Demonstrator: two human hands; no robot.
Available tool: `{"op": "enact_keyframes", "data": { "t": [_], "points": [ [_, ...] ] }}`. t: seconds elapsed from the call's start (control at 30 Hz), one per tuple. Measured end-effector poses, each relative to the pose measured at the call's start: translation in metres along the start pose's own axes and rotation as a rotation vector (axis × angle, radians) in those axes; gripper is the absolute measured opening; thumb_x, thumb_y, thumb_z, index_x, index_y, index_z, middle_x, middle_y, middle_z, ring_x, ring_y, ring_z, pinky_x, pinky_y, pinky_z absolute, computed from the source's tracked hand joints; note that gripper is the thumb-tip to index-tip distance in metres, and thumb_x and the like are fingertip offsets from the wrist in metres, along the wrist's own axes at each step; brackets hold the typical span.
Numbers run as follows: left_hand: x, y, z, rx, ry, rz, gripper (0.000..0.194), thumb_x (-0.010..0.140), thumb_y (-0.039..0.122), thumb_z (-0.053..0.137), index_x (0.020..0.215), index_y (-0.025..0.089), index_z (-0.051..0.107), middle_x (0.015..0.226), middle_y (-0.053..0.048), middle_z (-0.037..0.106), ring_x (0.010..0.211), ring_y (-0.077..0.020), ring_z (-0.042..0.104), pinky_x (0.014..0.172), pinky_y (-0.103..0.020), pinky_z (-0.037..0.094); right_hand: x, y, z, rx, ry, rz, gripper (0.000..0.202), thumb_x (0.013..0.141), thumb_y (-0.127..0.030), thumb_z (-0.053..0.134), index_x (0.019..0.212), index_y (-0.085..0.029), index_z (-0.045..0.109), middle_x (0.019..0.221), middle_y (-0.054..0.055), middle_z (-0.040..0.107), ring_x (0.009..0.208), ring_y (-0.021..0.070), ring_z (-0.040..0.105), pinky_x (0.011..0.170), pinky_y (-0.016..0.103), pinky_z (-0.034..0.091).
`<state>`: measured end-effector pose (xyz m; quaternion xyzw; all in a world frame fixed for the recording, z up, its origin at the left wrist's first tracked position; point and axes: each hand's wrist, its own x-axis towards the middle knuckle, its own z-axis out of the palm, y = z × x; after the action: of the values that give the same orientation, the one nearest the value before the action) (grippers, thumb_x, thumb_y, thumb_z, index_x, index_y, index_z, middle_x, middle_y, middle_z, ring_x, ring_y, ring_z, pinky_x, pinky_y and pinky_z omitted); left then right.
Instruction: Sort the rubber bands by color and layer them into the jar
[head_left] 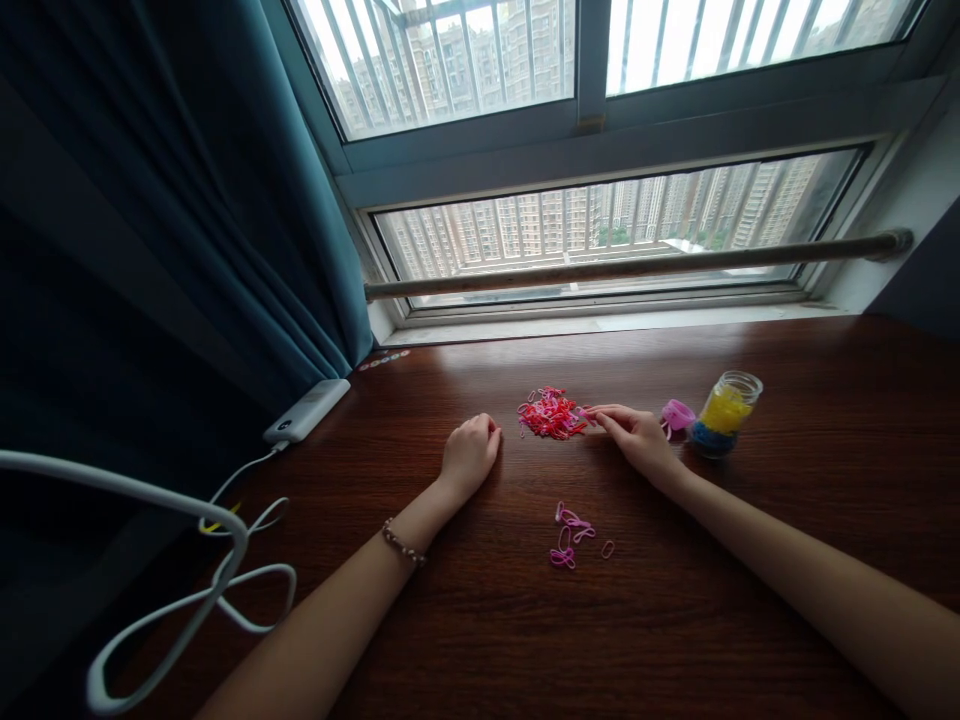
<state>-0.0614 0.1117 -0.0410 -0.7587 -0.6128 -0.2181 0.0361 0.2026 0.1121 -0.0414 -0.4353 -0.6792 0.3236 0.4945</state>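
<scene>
A mixed pile of small red and pink rubber bands (553,416) lies on the dark wooden table. At the pile's right edge my right hand (637,440) pinches a pink rubber band (586,414) between thumb and fingers. My left hand (471,455) rests on the table just left of the pile, curled into a loose fist, with nothing showing in it. Nearer to me, several pink and purple rubber bands (576,522) form a smaller, looser group. One pale pink band (607,549) lies apart on its right.
Beyond my right hand stand a glass jar (726,415) with yellow and blue contents and a pink ring-shaped object (678,415). At left are a white power bank (307,410), a looping white cable (255,570) and a blue curtain (300,250). A window fills the back.
</scene>
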Motion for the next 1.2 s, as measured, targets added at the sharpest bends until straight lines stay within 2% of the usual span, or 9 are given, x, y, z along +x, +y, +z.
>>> {"op": "enact_keyframes", "data": {
  "t": [0.2,0.3,0.43,0.57,0.63,0.77,0.83,1.0,1.2],
  "points": [
    [0.004,-0.01,0.002,-0.081,0.074,-0.153,0.011,0.083,0.022,0.045,0.09,0.017,0.052,0.08,-0.005,0.062,0.071,-0.0177,0.058,0.063,-0.027,0.042,-0.004,-0.008,0.004,0.287,-0.057,0.209,0.029,0.066,-0.039,0.068,0.082,-0.015,0.07,0.084,0.008,0.069,0.08,0.0213,0.062,0.078,0.035,0.046],
    [0.002,-0.004,0.0,-0.169,0.09,0.051,0.017,0.082,0.016,0.044,0.096,0.017,0.053,0.087,-0.006,0.06,0.08,-0.0168,0.057,0.073,-0.028,0.044,-0.007,-0.011,0.007,0.362,-0.151,0.217,0.025,0.063,-0.035,0.071,0.076,-0.015,0.068,0.081,0.006,0.068,0.076,0.0178,0.061,0.075,0.031,0.046],
    [-0.001,0.005,-0.004,-0.174,-0.028,0.421,0.028,0.081,0.011,0.044,0.102,0.022,0.058,0.103,-0.005,0.059,0.095,-0.0187,0.052,0.084,-0.033,0.042,-0.012,-0.023,0.011,0.436,-0.498,0.205,0.024,0.064,-0.032,0.071,0.078,-0.014,0.066,0.078,0.004,0.067,0.07,0.015,0.061,0.067,0.027,0.048],
    [-0.002,0.006,-0.002,-0.149,-0.079,0.505,0.033,0.08,0.008,0.044,0.106,0.022,0.058,0.108,-0.005,0.059,0.099,-0.0208,0.05,0.085,-0.037,0.042,-0.018,-0.035,0.013,0.269,-0.755,0.045,0.024,0.069,-0.034,0.068,0.082,-0.014,0.068,0.077,0.005,0.067,0.068,0.0157,0.06,0.064,0.027,0.048],
    [-0.001,0.004,0.0,-0.161,-0.07,0.495,0.033,0.079,0.007,0.044,0.105,0.02,0.059,0.107,-0.006,0.059,0.099,-0.0211,0.05,0.085,-0.038,0.043,-0.019,-0.034,0.013,0.126,-0.677,-0.075,0.022,0.076,-0.034,0.062,0.082,-0.014,0.069,0.079,0.006,0.067,0.071,0.0168,0.061,0.067,0.028,0.048],
    [-0.001,0.003,0.0,-0.257,-0.013,0.453,0.029,0.079,0.005,0.042,0.099,0.015,0.061,0.1,-0.009,0.06,0.095,-0.0197,0.051,0.086,-0.037,0.044,-0.013,-0.018,0.011,-0.178,-0.212,-0.255,0.021,0.085,-0.028,0.049,0.088,-0.018,0.067,0.091,0.008,0.066,0.088,0.0206,0.058,0.082,0.036,0.045],
    [-0.002,0.007,-0.004,-0.356,0.02,0.439,0.024,0.081,0.008,0.044,0.096,0.014,0.061,0.098,-0.01,0.06,0.094,-0.0185,0.052,0.085,-0.035,0.045,-0.009,-0.006,0.011,-0.34,-0.1,-0.294,0.023,0.085,-0.026,0.046,0.097,-0.02,0.065,0.103,0.009,0.062,0.102,0.0229,0.052,0.09,0.041,0.041],
    [-0.014,0.034,-0.015,-0.648,-0.145,0.519,0.014,0.082,0.022,0.052,0.08,0.015,0.064,0.081,-0.007,0.063,0.077,-0.0139,0.058,0.072,-0.025,0.048,-0.006,0.015,0.014,-0.588,-0.182,-0.252,0.034,0.087,-0.03,0.043,0.118,-0.02,0.054,0.124,0.008,0.051,0.123,0.0268,0.031,0.1,0.049,0.03],
    [-0.025,0.057,-0.018,-0.796,-0.37,0.665,0.016,0.081,0.025,0.055,0.082,0.016,0.067,0.08,-0.007,0.067,0.076,-0.0135,0.059,0.074,-0.024,0.048,-0.003,0.02,0.014,-0.585,-0.243,-0.244,0.034,0.088,-0.03,0.041,0.117,-0.022,0.054,0.122,0.006,0.053,0.12,0.0254,0.036,0.101,0.049,0.029]
  ]
}}
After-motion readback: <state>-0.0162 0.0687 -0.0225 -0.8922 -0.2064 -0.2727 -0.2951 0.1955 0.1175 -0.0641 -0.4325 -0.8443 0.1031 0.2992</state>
